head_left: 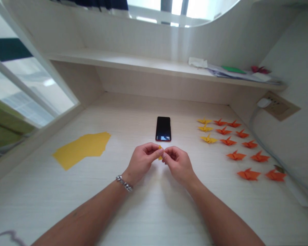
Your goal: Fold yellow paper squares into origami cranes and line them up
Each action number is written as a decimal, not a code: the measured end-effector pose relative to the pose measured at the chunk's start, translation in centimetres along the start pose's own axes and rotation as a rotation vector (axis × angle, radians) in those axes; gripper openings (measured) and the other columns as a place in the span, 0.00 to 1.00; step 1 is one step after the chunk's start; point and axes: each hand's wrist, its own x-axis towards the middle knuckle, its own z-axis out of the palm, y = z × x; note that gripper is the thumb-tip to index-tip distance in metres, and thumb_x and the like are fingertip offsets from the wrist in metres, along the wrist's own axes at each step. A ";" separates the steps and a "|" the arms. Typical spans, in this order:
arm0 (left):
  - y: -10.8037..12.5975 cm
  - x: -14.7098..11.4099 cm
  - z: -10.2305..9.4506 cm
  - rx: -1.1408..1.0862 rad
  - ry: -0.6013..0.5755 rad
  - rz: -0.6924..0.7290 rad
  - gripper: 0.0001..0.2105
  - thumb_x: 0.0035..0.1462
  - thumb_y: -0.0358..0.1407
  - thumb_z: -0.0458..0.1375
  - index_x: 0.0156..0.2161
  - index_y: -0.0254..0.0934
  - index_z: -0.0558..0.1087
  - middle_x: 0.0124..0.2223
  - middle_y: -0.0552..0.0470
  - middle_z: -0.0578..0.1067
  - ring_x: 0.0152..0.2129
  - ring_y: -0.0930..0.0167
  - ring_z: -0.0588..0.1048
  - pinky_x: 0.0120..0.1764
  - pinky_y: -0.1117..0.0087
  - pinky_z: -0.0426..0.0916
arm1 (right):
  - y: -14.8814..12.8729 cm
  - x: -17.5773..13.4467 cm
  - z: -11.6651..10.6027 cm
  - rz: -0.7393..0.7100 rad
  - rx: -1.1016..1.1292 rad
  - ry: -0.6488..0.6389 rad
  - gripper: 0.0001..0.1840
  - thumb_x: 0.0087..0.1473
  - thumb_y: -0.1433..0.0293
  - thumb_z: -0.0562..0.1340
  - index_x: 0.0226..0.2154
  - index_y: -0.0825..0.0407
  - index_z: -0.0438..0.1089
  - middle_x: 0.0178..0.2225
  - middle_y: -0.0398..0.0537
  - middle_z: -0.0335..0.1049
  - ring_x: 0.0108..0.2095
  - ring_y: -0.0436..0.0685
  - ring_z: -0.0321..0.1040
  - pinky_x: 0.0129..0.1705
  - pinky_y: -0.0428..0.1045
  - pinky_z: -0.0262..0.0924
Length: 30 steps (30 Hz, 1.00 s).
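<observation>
Between my two hands is a small folded piece of yellow paper (pixel 160 158), mostly covered by the fingers. My left hand (pixel 144 158) pinches it between thumb and fingers, and a chain bracelet (pixel 124 183) circles that wrist. My right hand (pixel 179 162) is closed too, its thumb and fingertip pressed on the paper's right side. Beyond the hands a dark phone (pixel 163 128) lies flat on the desk. To the left spread overlapping yellow paper sheets (pixel 83 148). Over on the right, yellow paper cranes (pixel 208 139) stand beside rows of several orange paper cranes (pixel 236 155).
A white shelf (pixel 143 65) runs across the back, with papers (pixel 231 72) at its right end. On the right wall a plug sits in a socket plate (pixel 281 106), and its grey cable (pixel 265 148) trails down the desk's right edge. A window frame (pixel 41 68) borders the left.
</observation>
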 end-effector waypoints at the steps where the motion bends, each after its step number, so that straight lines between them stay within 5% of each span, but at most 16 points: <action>1: -0.1 0.0 -0.1 0.004 0.006 0.000 0.08 0.49 0.37 0.64 0.31 0.33 0.75 0.30 0.49 0.76 0.27 0.70 0.73 0.33 0.70 0.68 | 0.0 0.0 0.0 0.007 -0.005 0.001 0.10 0.52 0.62 0.62 0.30 0.54 0.70 0.25 0.47 0.71 0.26 0.53 0.68 0.30 0.47 0.62; 14: -0.1 0.2 0.0 0.104 0.015 0.050 0.09 0.53 0.37 0.61 0.30 0.32 0.73 0.29 0.51 0.73 0.27 0.73 0.70 0.32 0.73 0.66 | -0.3 -0.4 0.1 -0.061 -0.206 -0.016 0.09 0.54 0.65 0.59 0.28 0.53 0.68 0.25 0.44 0.70 0.25 0.51 0.66 0.28 0.46 0.59; 30: 0.2 0.0 -0.5 -0.343 -0.269 -0.131 0.10 0.56 0.38 0.60 0.32 0.30 0.75 0.30 0.48 0.73 0.27 0.71 0.71 0.34 0.68 0.67 | -0.3 0.4 -0.6 0.146 0.355 -0.088 0.14 0.44 0.61 0.69 0.26 0.53 0.69 0.20 0.41 0.69 0.21 0.49 0.66 0.23 0.44 0.60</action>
